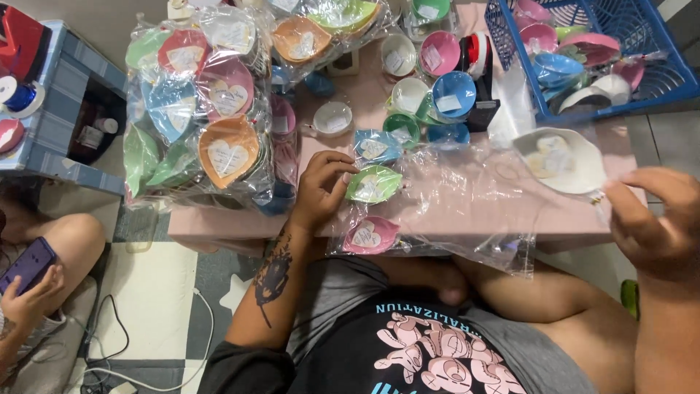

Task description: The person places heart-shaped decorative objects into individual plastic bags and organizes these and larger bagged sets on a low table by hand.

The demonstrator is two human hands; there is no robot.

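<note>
Pink heart-shaped dish (370, 235) in clear wrap nearest, at the front edge of the pink tabletop (467, 211), just below the left hand (321, 188). Left hand resting palm down, fingers loosely curled, fingertips touching the wrapped green dish (373, 184); nothing gripped. Right hand (652, 219) off the right edge of the tabletop, fingers pinched together on the edge of a clear plastic bag (474, 191) spread flat across the tabletop. White dish (560, 159) with a pale heart label just up and left of that hand, close to the pinching fingertips; hard to tell whether inside the bag or only against it. Beyond the left hand, a blue wrapped dish (376, 146) just above the green one. Left of the left hand, a large clear bag of stacked dishes (204, 109): orange, pink, blue, green, each with a white heart-shaped label. Farther back, loose round bowls (437, 80) in teal, pink, white and green with small pale rectangular labels, crowded together. Far right corner, blue plastic crate (656, 80) holding more pink, blue and white dishes. Far left, another person's hand (33, 288) around a dark phone (28, 264), beside a blue-grey stool (58, 124).
</note>
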